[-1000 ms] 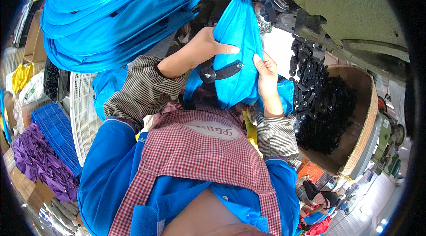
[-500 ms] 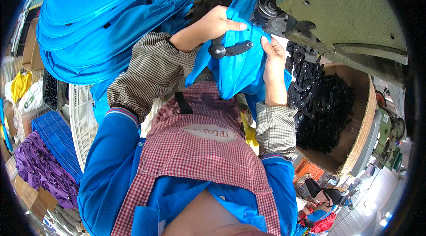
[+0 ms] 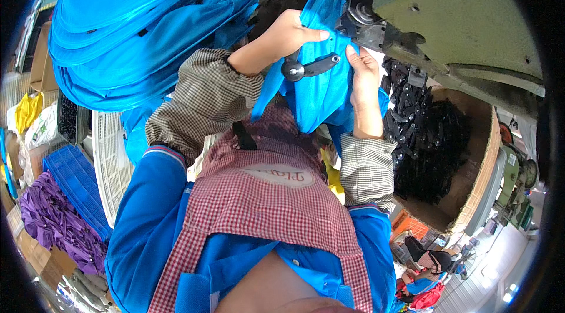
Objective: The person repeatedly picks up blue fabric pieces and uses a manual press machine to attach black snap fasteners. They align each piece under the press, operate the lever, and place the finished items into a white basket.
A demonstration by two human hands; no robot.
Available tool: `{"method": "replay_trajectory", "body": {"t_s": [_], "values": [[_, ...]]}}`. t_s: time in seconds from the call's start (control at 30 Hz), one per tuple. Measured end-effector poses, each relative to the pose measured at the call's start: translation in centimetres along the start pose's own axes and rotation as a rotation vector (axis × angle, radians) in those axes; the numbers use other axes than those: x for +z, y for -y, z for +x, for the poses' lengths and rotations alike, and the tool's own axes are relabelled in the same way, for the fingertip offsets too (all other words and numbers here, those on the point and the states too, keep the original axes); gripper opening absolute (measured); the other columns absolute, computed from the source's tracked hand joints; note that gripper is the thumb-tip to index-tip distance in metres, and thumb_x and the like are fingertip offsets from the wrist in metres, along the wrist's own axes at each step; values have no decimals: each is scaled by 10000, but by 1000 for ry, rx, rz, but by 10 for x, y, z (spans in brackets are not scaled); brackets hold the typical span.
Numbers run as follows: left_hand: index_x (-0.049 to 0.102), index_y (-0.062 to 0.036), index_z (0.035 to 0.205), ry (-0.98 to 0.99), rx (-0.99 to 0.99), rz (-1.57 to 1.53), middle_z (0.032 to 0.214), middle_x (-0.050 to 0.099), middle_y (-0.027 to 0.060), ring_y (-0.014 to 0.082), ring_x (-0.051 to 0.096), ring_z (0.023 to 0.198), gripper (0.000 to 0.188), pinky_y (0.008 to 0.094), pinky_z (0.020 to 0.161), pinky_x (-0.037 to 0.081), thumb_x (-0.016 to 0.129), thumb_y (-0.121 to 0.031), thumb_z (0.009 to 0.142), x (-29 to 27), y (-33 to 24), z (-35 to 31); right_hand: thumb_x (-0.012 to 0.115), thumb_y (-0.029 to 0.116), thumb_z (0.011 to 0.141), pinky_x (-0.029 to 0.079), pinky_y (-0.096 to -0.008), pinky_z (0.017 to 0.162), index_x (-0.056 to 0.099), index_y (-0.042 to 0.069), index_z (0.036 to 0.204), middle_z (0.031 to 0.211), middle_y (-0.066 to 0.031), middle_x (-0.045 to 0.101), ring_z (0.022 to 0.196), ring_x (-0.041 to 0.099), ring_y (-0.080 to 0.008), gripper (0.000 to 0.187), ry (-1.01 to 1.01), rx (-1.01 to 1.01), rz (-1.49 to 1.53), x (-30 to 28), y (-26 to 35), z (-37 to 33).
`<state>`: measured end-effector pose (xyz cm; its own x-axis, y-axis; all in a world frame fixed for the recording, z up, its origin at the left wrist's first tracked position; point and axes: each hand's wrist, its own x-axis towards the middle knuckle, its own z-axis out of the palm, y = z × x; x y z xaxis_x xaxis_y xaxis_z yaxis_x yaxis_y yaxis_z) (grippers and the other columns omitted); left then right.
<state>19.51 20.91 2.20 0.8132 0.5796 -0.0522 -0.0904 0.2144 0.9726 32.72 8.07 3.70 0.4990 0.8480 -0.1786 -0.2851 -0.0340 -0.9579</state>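
Two hands (image 3: pixel 288 36) (image 3: pixel 364 71) on blue fabric (image 3: pixel 321 92)

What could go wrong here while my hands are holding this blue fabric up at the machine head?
1. The right hand has fingertips close beside the machine head; they might get pinched or struck there.
2. The left hand bunches the blue fabric near the black strap piece, so extra folds may get caught under the head.
3. Loose fabric hangs over the checked apron and could drag the piece askew.
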Motion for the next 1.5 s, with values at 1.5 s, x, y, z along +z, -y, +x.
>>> {"method": "replay_trajectory", "body": {"t_s": [1.5], "values": [[520, -1, 1071, -269, -46, -468, 952, 588, 75, 178, 587, 843, 441, 313, 738, 474, 675, -5, 658, 61, 7, -119, 602, 102, 791, 480, -301, 572, 588, 7, 817, 763, -89, 607, 627, 567, -180, 99, -58, 134, -384, -63, -52, 91]]}}
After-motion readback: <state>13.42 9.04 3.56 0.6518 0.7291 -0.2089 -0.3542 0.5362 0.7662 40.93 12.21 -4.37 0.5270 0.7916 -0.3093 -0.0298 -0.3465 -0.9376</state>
